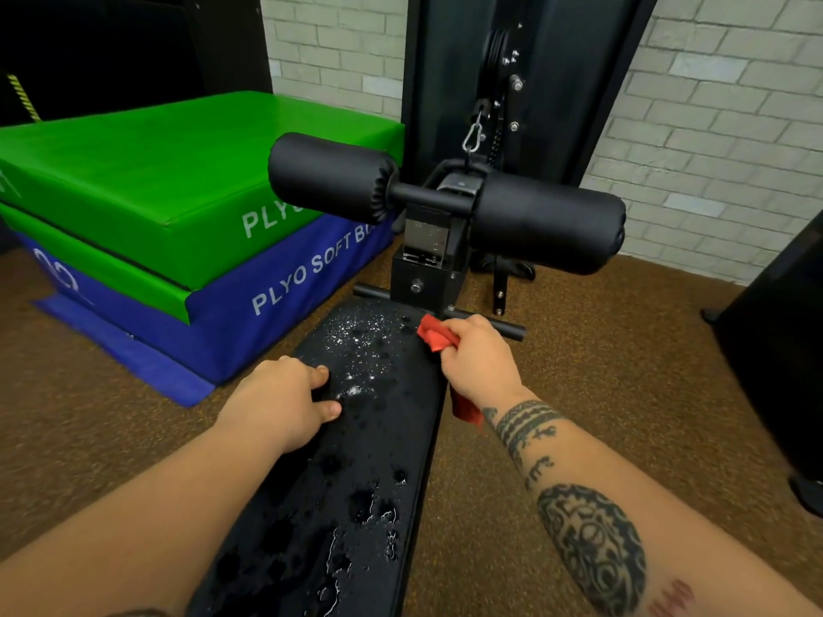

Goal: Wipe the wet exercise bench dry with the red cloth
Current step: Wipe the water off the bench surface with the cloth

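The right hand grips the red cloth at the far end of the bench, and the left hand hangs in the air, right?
Not quite. The right hand does grip the red cloth at the far end of the bench, but the left hand rests on the bench's left edge; the head view shows it.

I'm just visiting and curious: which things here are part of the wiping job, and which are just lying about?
In the job: red cloth, gripped by the right hand; wet bench; left hand resting on it.
Just there: green plyo box, blue plyo box, foam rollers, carabiner.
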